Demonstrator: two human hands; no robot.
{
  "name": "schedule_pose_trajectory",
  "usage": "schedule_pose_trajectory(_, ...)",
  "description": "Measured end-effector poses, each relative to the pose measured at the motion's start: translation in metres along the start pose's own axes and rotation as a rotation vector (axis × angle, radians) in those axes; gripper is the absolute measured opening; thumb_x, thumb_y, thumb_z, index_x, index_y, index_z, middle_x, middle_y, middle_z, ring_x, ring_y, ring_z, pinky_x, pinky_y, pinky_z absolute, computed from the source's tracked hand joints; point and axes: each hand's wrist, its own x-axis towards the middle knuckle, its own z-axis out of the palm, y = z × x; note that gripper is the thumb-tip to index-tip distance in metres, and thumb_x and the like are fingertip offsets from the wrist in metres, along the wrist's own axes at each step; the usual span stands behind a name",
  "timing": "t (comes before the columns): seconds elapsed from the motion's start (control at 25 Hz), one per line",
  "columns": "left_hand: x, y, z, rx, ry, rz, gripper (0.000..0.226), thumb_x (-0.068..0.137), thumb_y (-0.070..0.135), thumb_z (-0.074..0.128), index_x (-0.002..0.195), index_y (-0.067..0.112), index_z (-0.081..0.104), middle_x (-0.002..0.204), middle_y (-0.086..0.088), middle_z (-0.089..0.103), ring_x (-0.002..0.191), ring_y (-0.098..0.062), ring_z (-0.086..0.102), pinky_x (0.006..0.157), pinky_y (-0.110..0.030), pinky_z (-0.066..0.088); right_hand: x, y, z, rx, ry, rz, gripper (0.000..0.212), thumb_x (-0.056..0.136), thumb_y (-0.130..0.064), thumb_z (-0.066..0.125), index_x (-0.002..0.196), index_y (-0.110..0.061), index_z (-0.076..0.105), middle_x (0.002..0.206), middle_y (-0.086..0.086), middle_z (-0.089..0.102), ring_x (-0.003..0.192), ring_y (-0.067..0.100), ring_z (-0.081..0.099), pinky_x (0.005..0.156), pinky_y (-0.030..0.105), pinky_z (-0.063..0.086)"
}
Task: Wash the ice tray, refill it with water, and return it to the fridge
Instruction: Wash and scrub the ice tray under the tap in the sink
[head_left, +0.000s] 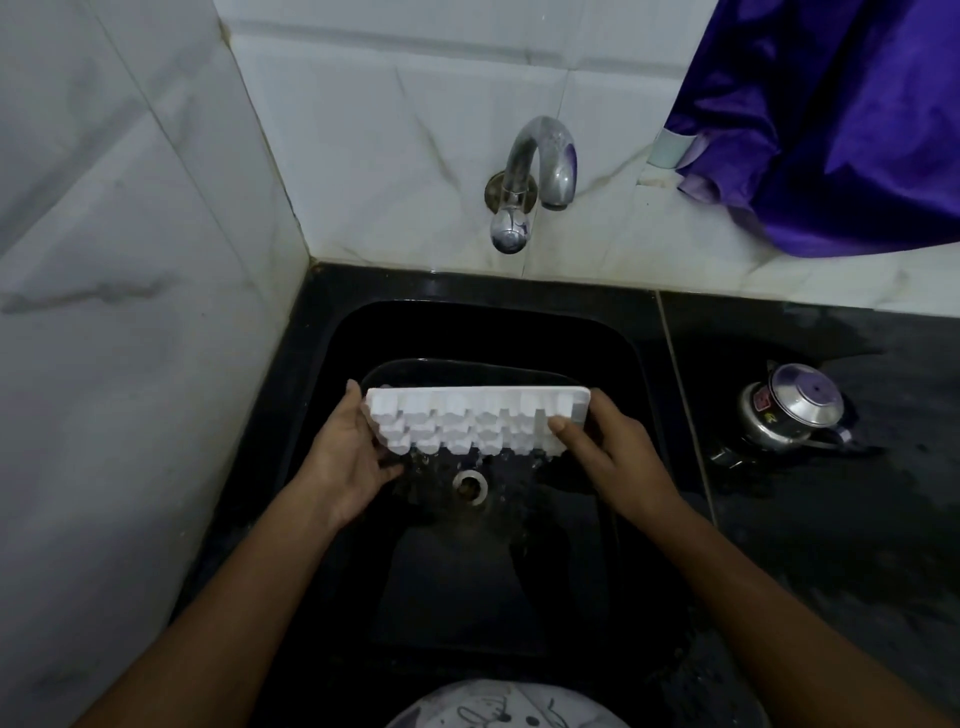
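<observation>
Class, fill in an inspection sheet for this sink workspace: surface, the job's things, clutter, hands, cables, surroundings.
Surface: black countertop, wet-looking, with a black sink set into it.
Job's things: white ice tray held over the sink, tipped so its cup bottoms face the camera; water seems to fall from its lower edge. Tap on the wall above, no stream visible.
Clutter: steel lidded pot on the countertop, right of the sink.
Hands: left hand grips the tray's left end; right hand grips its right end.
Cables: nothing seen.
Surroundings: white tiled walls; purple cloth hanging at upper right.
</observation>
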Motion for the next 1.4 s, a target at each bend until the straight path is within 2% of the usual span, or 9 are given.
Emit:
schedule_pose_trajectory(0.24, -0.006, 0.013, 0.009, 0.243, -0.1, 0.115, 0.064, 0.108, 0.066, 0.026, 0.137, 0.028, 0.068, 0.127, 0.001, 0.077, 0.119, -0.023, 0.072, 0.098, -0.043, 0.053, 0.026, -0.007, -0.01, 0.06, 0.09, 0.218, 0.035, 0.102, -0.053, 0.057, 0.122, -0.025, 0.064, 0.11, -0.009, 0.073, 0.097, 0.004, 0.071, 0.086, 0.036, 0.061)
schedule_pose_trajectory(0.4, -0.012, 0.023, 0.012, 0.349, -0.203, 0.142, 0.059, 0.108, 0.063, 0.034, 0.143, 0.026, 0.063, 0.132, -0.003, 0.074, 0.123, -0.023, 0.071, 0.112, -0.047, 0.049, 0.043, -0.013, -0.015, 0.094, 0.018, 0.489, 0.042, 0.101, -0.059, 0.054, 0.113, -0.02, 0.067, 0.11, -0.001, 0.074, 0.094, 0.017, 0.074, 0.082, 0.046, 0.064)
schedule_pose_trajectory(0.56, -0.016, 0.023, 0.016, 0.377, -0.143, 0.301, 0.062, 0.105, 0.065, 0.036, 0.162, 0.042, 0.036, 0.159, 0.011, 0.049, 0.14, -0.009, 0.053, 0.12, -0.037, 0.039, 0.038, -0.027, -0.018, 0.032, -0.142, 0.608, 0.047, 0.098, -0.069, 0.048, 0.121, -0.029, 0.059, 0.108, -0.006, 0.066, 0.095, 0.023, 0.071, 0.067, 0.04, 0.063)
schedule_pose_trajectory(0.68, -0.017, 0.015, 0.024, 0.297, -0.107, 0.377, 0.067, 0.101, 0.068, 0.036, 0.164, 0.05, 0.021, 0.163, 0.027, 0.034, 0.143, -0.001, 0.042, 0.117, -0.033, 0.032, 0.037, -0.032, -0.01, 0.421, -0.065, 0.647, 0.051, 0.096, -0.072, 0.049, 0.119, -0.029, 0.064, 0.11, 0.006, 0.072, 0.097, 0.029, 0.074, 0.078, 0.045, 0.065)
schedule_pose_trajectory(0.8, -0.013, 0.007, 0.026, 0.156, -0.084, 0.373, 0.052, 0.11, 0.054, 0.032, 0.161, 0.045, 0.031, 0.129, 0.045, 0.056, 0.119, 0.011, 0.057, 0.114, -0.038, 0.036, 0.043, -0.022, 0.002, 0.759, 0.228, 0.621, 0.033, 0.106, -0.045, 0.053, 0.114, -0.016, 0.067, 0.11, 0.008, 0.073, 0.1, 0.026, 0.073, 0.089, 0.042, 0.061)
schedule_pose_trajectory(0.92, -0.003, 0.004, 0.022, 0.015, -0.09, 0.404, 0.049, 0.113, 0.039, 0.038, 0.162, 0.036, 0.034, 0.13, 0.032, 0.064, 0.125, 0.0, 0.063, 0.111, -0.038, 0.046, 0.046, -0.009, 0.008, 0.838, 0.385, 0.57, 0.011, 0.105, -0.006, 0.053, 0.112, -0.006, 0.063, 0.115, 0.013, 0.067, 0.098, 0.024, 0.07, 0.082, 0.039, 0.062)
schedule_pose_trajectory(1.08, 0.017, 0.012, 0.015, -0.225, -0.026, 0.307, 0.046, 0.111, 0.033, 0.045, 0.152, 0.014, 0.051, 0.135, -0.005, 0.071, 0.119, -0.02, 0.071, 0.089, -0.037, 0.062, 0.05, -0.002, 0.013, 0.775, 0.302, 0.477, 0.043, 0.097, 0.011, 0.052, 0.131, -0.014, 0.054, 0.122, 0.006, 0.068, 0.108, 0.023, 0.071, 0.077, 0.034, 0.061)
schedule_pose_trajectory(1.2, 0.023, 0.019, 0.011, -0.253, -0.083, 0.203, 0.055, 0.106, 0.043, 0.05, 0.147, 0.007, 0.059, 0.137, -0.016, 0.07, 0.123, -0.03, 0.07, 0.083, -0.041, 0.065, 0.059, 0.001, 0.017, 0.664, 0.228, 0.421, 0.038, 0.092, 0.011, 0.057, 0.121, -0.014, 0.063, 0.117, 0.008, 0.072, 0.107, 0.029, 0.072, 0.08, 0.038, 0.06)
schedule_pose_trajectory(1.4, 0.029, 0.027, -0.001, -0.168, -0.095, 0.291, 0.052, 0.107, 0.037, 0.051, 0.149, 0.006, 0.056, 0.142, -0.021, 0.066, 0.126, -0.04, 0.066, 0.084, -0.044, 0.065, 0.094, -0.012, 0.013, 0.367, 0.13, 0.413, 0.012, 0.101, -0.025, 0.066, 0.108, -0.015, 0.069, 0.11, 0.008, 0.073, 0.107, 0.029, 0.071, 0.094, 0.044, 0.059)
